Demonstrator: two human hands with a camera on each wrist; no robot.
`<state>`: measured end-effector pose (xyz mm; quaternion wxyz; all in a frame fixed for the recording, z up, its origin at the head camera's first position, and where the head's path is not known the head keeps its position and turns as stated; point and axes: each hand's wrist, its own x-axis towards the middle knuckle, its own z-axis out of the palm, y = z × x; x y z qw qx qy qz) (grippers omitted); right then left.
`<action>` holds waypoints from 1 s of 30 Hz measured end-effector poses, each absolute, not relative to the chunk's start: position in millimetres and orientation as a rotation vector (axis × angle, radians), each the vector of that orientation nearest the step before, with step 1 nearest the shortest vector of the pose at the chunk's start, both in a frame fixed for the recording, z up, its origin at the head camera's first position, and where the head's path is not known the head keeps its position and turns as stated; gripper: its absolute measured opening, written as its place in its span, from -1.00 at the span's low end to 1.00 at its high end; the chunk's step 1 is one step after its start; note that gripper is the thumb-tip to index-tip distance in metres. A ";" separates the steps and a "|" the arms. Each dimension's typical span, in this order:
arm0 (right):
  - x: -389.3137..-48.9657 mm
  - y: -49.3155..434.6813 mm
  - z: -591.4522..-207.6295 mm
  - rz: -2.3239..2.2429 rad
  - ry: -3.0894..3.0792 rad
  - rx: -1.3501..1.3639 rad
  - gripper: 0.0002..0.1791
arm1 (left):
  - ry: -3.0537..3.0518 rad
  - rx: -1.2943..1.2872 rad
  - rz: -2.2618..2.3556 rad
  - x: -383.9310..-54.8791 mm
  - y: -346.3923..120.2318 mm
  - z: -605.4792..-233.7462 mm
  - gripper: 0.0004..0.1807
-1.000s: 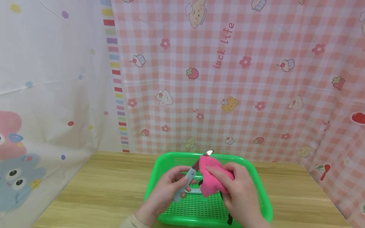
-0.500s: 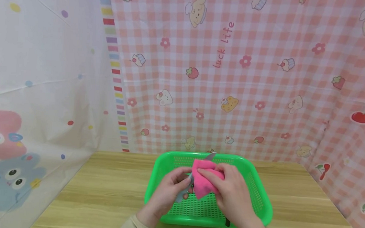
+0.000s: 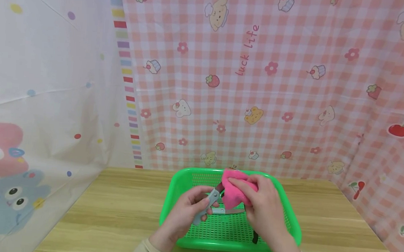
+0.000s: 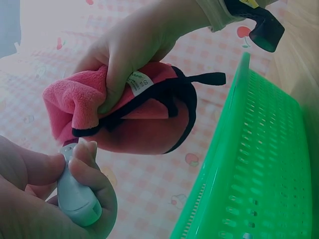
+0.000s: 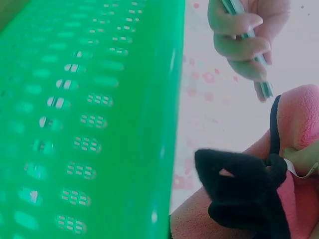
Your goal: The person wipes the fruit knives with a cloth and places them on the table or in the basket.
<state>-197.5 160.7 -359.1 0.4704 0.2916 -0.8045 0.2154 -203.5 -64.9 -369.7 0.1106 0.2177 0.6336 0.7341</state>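
Note:
My left hand [image 3: 185,209] grips a knife by its light blue-grey handle [image 3: 207,207], with the blade angled up to the right. In the left wrist view, thumb and curled fingers wrap the handle [image 4: 77,191]. A bright pink cloth [image 3: 234,194] with black edging is bunched in my right hand [image 3: 266,211], which pinches it around the blade. Only a short stretch of blade [image 3: 220,187] by the handle shows; the cloth hides the rest. The cloth's black loop [image 5: 239,184] hangs below. Both hands are above the green basket [image 3: 236,246].
A second knife [image 3: 219,210] with a light handle lies on the basket's floor, its tip partly behind my right hand. The basket stands on a wood-grain table [image 3: 115,209]. Printed pink checked cloth [image 3: 196,103] forms the back wall.
My right hand slid the pink cloth down the blade toward the handle, then back up toward the tip. The tip showed before and is now covered. My left hand stays nearly in place.

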 end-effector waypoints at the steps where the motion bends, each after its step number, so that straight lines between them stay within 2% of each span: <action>1: -198.0 162.3 -358.6 0.528 -1.970 0.709 -0.23 | 1.860 0.643 2.154 -203.4 -65.2 -369.6 -0.65; 12: -198.1 177.6 -354.7 0.572 -1.960 0.658 -0.32 | 1.838 0.686 2.144 -203.0 -68.0 -371.8 -0.65; 30: -192.4 193.0 -360.7 0.633 -1.924 0.541 -0.25 | 1.825 0.645 2.189 -205.1 -75.4 -369.8 -0.64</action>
